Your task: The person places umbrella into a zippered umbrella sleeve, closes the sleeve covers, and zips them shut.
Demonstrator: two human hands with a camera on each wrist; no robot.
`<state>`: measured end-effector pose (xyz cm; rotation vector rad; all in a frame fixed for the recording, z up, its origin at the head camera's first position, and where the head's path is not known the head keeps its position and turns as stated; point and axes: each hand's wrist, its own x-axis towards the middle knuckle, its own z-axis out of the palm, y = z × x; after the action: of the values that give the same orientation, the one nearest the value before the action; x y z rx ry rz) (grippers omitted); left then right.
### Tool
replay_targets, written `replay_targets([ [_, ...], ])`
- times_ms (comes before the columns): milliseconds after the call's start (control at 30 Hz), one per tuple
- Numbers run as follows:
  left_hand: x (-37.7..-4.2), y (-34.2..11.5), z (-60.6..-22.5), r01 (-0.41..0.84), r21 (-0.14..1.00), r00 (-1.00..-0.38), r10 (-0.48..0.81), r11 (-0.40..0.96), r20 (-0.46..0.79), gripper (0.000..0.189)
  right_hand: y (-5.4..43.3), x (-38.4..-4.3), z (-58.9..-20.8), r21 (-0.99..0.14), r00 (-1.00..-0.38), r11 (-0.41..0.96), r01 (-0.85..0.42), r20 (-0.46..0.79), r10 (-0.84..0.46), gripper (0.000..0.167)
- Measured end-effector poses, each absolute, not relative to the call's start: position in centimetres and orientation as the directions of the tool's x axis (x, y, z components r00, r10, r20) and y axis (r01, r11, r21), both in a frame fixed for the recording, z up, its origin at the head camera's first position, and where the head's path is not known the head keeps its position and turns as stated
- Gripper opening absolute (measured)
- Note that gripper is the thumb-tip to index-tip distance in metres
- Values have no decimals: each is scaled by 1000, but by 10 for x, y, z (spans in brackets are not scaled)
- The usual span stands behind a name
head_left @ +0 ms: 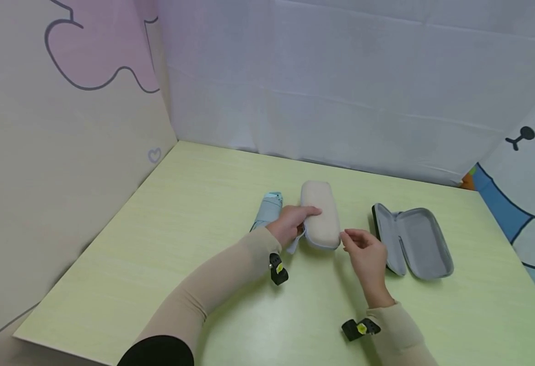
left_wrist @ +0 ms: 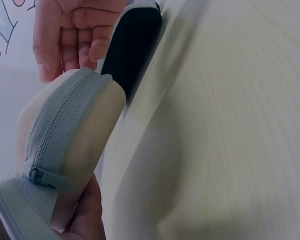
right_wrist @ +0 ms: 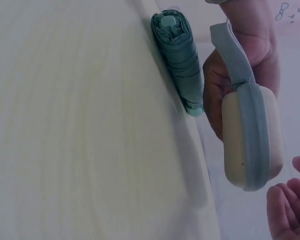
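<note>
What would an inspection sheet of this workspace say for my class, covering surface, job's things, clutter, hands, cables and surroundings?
Surface: pale yellow-green, wood-grained table
Job's things: cream, rounded oblong case with blue-grey zip and strap
Clutter: furled blue-green fabric umbrella, beside the left hand; open, grey-lined, dark-backed clamshell case, right of the cream case
Hands: left grips the cream case; right hand, fingers bent, beside its near end, contact unclear
Cables: nothing seen
Surroundings: white hanging sheet behind; pink cartoon shape on left wall; cartoon animal face at right
</note>
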<state>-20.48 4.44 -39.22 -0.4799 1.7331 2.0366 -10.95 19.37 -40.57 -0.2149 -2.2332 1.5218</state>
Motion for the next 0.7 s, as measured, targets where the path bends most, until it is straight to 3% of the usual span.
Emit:
replay_targets([
  [433, -200, 56, -401, -522, 853, -853, 4, -7, -522, 40, 195, -113, -410, -847, -947, 527, 75, 105, 303, 31],
  [700, -197, 58, -406, -529, 848, -849, -1, 26, -529, 40, 196, -113, -412, -813, -962, 576, 89, 79, 261, 31],
])
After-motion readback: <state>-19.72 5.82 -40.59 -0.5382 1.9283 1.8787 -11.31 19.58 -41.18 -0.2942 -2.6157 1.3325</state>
